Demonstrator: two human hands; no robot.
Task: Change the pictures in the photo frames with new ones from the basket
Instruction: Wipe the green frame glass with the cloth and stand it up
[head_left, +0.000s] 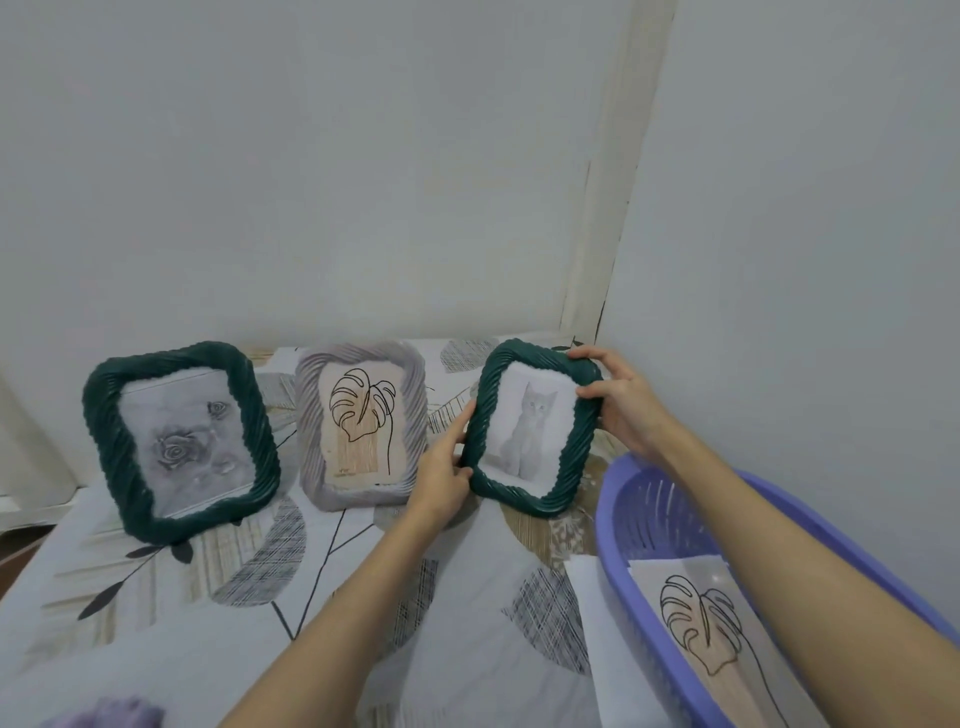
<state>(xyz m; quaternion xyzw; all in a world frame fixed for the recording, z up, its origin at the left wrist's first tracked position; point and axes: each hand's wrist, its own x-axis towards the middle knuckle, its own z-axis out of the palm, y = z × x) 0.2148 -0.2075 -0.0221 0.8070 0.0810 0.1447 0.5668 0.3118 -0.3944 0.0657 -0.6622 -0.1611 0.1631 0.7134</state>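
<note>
Both hands grip small green cat frame near bed's back right: left hand clamps lower-left edge, right hand upper-right corner | purple basket at right edge, cut off, holds leaf print, partly hidden by right forearm | frame's stand hidden.

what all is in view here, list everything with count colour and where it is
green photo frames: 2, dark green; rose picture frame standing at the left, cat picture frame held at the right
grey photo frame: 1, pale grey, standing between the green ones, holds a leaf drawing
basket: 1, purple, bottom right on the bed
leaf print: 1, beige with a black line drawing, lying in the basket
white sheet: 1, white, beside the basket's left wall
bedsheet: 1, white with grey and beige leaf pattern, under everything
left hand: grips the cat frame's lower left edge
right hand: grips the cat frame's upper right corner
</note>
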